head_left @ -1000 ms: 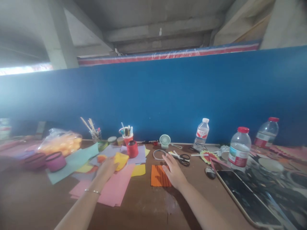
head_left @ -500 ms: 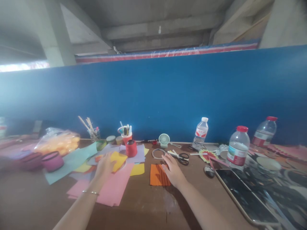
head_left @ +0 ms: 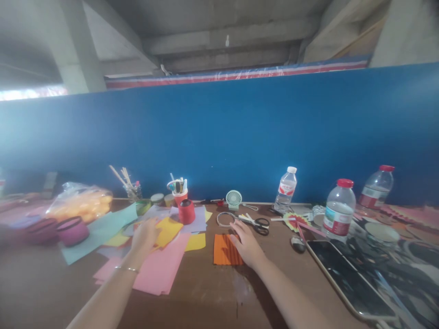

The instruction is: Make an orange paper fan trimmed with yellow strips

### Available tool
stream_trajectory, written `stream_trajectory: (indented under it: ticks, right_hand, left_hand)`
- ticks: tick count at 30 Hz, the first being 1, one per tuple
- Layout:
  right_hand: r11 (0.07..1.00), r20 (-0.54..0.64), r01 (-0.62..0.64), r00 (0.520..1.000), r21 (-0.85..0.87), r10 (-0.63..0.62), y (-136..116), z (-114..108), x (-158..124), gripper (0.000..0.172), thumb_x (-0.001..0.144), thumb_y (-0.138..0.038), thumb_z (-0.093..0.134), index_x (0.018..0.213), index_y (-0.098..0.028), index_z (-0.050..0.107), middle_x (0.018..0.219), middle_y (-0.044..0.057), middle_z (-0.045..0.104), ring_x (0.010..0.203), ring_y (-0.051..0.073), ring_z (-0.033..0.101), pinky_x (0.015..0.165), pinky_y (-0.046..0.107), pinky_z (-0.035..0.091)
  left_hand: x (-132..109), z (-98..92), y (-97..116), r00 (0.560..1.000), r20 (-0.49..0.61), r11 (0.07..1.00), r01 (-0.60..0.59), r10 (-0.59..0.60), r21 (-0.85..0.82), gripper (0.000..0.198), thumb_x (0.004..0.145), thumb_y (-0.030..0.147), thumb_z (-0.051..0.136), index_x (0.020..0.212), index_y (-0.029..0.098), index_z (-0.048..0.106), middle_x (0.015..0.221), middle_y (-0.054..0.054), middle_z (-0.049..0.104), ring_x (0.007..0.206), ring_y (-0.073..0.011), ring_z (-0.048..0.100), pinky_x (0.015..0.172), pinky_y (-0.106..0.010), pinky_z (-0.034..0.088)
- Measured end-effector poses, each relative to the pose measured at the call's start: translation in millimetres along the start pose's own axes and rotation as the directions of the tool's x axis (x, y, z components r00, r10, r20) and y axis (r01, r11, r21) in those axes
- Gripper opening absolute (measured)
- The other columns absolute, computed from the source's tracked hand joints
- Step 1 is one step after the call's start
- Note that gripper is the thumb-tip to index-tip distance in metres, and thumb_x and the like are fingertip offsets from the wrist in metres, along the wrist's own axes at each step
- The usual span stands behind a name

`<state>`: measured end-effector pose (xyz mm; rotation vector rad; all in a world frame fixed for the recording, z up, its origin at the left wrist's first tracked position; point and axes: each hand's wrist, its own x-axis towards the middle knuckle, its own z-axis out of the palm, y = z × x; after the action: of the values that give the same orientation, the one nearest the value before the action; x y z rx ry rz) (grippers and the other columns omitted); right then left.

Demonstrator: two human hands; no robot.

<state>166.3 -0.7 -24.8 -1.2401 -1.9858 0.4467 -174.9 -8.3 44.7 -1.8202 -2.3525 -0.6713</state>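
From the head camera, the left hand (head_left: 146,237) lies on a thin yellow paper sheet (head_left: 168,230) atop flat pink sheets (head_left: 161,269); whether it pinches the sheet, I cannot tell. The right hand (head_left: 246,244), fingers spread flat, rests on a ridged orange paper (head_left: 221,251) on the worn wooden table (head_left: 206,297).

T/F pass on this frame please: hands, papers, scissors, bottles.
1. The right hand rests on the orange paper. True.
2. The left hand holds the scissors. False: the scissors lie on the table beyond the right hand; the left hand is on the yellow paper.
3. Three water bottles stand upright on the table's right side. True.
4. Every bottle cap is red. False: the leftmost bottle has a white cap.
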Motion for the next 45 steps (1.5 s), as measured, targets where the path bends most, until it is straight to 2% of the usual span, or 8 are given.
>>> stream_trajectory:
  ticks: [3, 8, 11, 16, 22, 27, 37, 45]
  right_hand:
    - [1.000, 0.013, -0.003, 1.000, 0.014, 0.003, -0.1, 0.0, 1.1, 0.045, 0.085, -0.037, 0.039, 0.125, -0.019, 0.047, 0.138, 0.008, 0.035, 0.128, 0.021, 0.025, 0.105, 0.037, 0.020]
    - [0.999, 0.012, -0.012, 1.000, 0.052, 0.012, 0.1, -0.7, 0.8, 0.045, 0.084, -0.037, 0.041, 0.124, -0.017, 0.049, 0.136, 0.009, 0.038, 0.128, 0.021, 0.027, 0.105, 0.037, 0.020]
    - [0.996, -0.005, -0.016, 1.000, 0.088, 0.016, -0.9, -1.7, -0.4, 0.043, 0.084, -0.035, 0.041, 0.123, -0.018, 0.050, 0.135, 0.009, 0.039, 0.127, 0.021, 0.027, 0.105, 0.037, 0.020]
    - [0.975, -0.041, -0.009, 0.999, 0.221, 0.018, -5.9, -4.5, -0.7, 0.038, 0.080, -0.031, 0.046, 0.115, -0.019, 0.056, 0.128, 0.009, 0.046, 0.123, 0.023, 0.034, 0.105, 0.040, 0.021]
    - [0.846, -0.058, -0.022, 0.996, 0.533, 0.063, -20.3, -6.3, 1.0, 0.031, 0.076, -0.037, 0.052, 0.101, -0.021, 0.058, 0.114, 0.009, 0.057, 0.112, 0.025, 0.047, 0.097, 0.041, 0.032]
    - [0.638, 0.110, -0.138, 0.990, 0.758, 0.084, -33.7, -6.5, -0.3, 0.043, 0.080, -0.052, 0.042, 0.097, -0.016, 0.057, 0.085, 0.010, 0.066, 0.072, 0.021, 0.064, 0.059, 0.032, 0.050]
    - [0.490, 0.195, -0.262, 0.963, 0.831, 0.183, -39.3, -0.3, -0.5, 0.030, 0.056, -0.038, 0.073, 0.068, -0.015, 0.060, 0.061, 0.001, 0.063, 0.055, 0.017, 0.059, 0.050, 0.026, 0.045]
    - [0.486, 0.104, -0.247, 0.947, 0.838, 0.302, -31.6, 0.8, 3.3, 0.027, 0.058, -0.036, 0.071, 0.071, -0.016, 0.059, 0.061, 0.001, 0.062, 0.052, 0.016, 0.056, 0.044, 0.023, 0.041]
  left_hand:
    - [-17.7, 2.9, 31.1, 0.973, 0.091, 0.977, -0.209, 0.212, -0.048, 0.028, 0.079, 0.026, 0.049, 0.103, 0.015, 0.057, 0.113, -0.012, 0.055, 0.105, -0.0288, 0.050, 0.090, -0.040, 0.034]
    - [-45.5, 21.7, 84.3, 0.827, 0.292, 0.876, -0.433, 0.480, -0.214, 0.041, 0.056, 0.037, 0.071, 0.093, 0.023, 0.063, 0.103, -0.005, 0.061, 0.099, -0.0259, 0.053, 0.087, -0.032, 0.037]
    - [-49.0, 28.0, 95.9, 0.833, 0.321, 0.887, -0.373, 0.450, -0.272, 0.021, 0.070, 0.036, 0.063, 0.082, 0.018, 0.063, 0.094, -0.007, 0.062, 0.093, -0.0244, 0.055, 0.084, -0.037, 0.039]
    - [-47.8, 23.7, 98.8, 0.887, 0.304, 0.861, -0.172, 0.346, -0.479, 0.021, 0.084, 0.033, 0.049, 0.090, 0.015, 0.057, 0.089, -0.005, 0.061, 0.080, -0.0169, 0.058, 0.072, -0.035, 0.046]
    - [-50.4, 6.9, 118.6, 0.919, 0.268, 0.588, 0.052, 0.288, -0.807, 0.023, 0.080, 0.038, 0.045, 0.081, 0.017, 0.053, 0.076, -0.003, 0.062, 0.071, -0.0172, 0.062, 0.061, -0.027, 0.048]
    - [-56.4, 12.2, 137.9, 0.927, 0.299, 0.399, 0.191, 0.228, -0.897, 0.024, 0.068, 0.039, 0.060, 0.072, 0.016, 0.054, 0.065, -0.002, 0.060, 0.057, -0.0144, 0.060, 0.052, -0.025, 0.048]
    - [-67.4, 36.1, 139.5, 0.934, 0.285, 0.337, 0.202, 0.217, -0.920, 0.018, 0.058, 0.029, 0.068, 0.060, 0.016, 0.055, 0.054, 0.002, 0.056, 0.051, -0.0127, 0.055, 0.049, -0.023, 0.045]
    - [-72.7, 35.5, 135.7, 0.914, 0.297, 0.298, 0.211, 0.279, -0.931, 0.020, 0.072, 0.035, 0.056, 0.081, 0.017, 0.055, 0.070, -0.002, 0.063, 0.060, -0.0144, 0.060, 0.055, -0.026, 0.047]
